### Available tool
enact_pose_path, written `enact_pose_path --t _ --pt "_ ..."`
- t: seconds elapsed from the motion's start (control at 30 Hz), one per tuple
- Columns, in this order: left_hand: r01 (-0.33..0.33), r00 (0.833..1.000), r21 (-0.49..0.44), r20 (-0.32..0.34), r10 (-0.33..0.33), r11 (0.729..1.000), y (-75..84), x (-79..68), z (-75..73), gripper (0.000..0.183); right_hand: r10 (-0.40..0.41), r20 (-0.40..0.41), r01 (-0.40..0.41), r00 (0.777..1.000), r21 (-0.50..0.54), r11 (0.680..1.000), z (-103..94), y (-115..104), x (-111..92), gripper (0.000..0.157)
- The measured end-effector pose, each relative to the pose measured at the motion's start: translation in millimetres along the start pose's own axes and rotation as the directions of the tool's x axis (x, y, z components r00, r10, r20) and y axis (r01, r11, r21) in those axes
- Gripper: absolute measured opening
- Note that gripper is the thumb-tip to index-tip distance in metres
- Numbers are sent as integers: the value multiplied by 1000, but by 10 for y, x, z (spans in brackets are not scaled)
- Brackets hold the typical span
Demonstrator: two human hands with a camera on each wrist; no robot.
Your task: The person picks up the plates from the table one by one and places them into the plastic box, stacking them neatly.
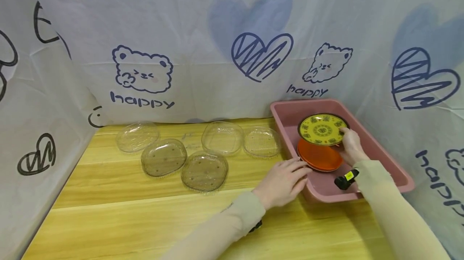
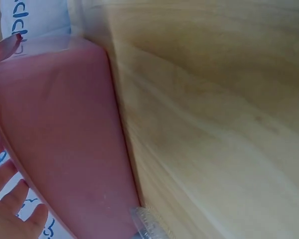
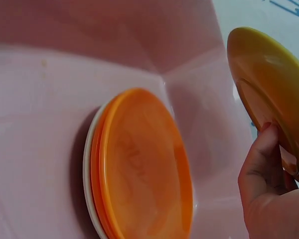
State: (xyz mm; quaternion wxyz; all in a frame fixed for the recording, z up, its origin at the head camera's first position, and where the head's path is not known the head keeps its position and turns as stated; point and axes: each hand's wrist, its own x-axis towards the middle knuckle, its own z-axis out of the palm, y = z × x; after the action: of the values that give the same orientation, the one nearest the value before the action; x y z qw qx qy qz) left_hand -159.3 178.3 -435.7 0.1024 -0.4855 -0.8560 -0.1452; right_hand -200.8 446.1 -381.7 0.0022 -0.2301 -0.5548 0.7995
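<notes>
My right hand (image 1: 352, 145) pinches the edge of a yellow patterned plate (image 1: 322, 130) with a dark rim and holds it raised over a pink plastic basin (image 1: 375, 171). In the right wrist view the thumb lies on the underside of this plate (image 3: 274, 74). Below it, an orange plate (image 3: 144, 164) tops a small stack on the basin's floor, with a white plate edge (image 3: 88, 169) showing underneath. My left hand (image 1: 284, 181) is at the basin's left rim, fingers extended; in the left wrist view it appears beside the outer wall (image 2: 60, 139). Contact with the rim is unclear.
Several see-through dishes lie on the wooden table (image 1: 145, 219) left of the basin, among them two brownish ones (image 1: 164, 157) and a clear one (image 1: 222, 138). A white printed cloth (image 1: 203, 90) hangs behind and at both sides.
</notes>
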Motion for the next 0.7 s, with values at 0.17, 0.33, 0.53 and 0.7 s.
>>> enact_pose_path --t 0.17,0.33,0.53,0.7 --pt "-15 999 9 -50 16 1000 -11 -27 64 41 13 10 -13 1000 -43 999 -65 -6 37 20" --pt "-16 998 7 -56 16 1000 -12 -25 50 41 28 -2 -28 1000 -72 997 -128 -29 70 20" --pt "-15 999 -3 -50 15 1000 -12 -16 33 41 70 4 -69 998 -74 995 -225 -48 108 21" --pt "-23 997 3 -67 23 1000 -12 -14 30 40 73 26 -68 997 -140 988 -284 -32 136 22"
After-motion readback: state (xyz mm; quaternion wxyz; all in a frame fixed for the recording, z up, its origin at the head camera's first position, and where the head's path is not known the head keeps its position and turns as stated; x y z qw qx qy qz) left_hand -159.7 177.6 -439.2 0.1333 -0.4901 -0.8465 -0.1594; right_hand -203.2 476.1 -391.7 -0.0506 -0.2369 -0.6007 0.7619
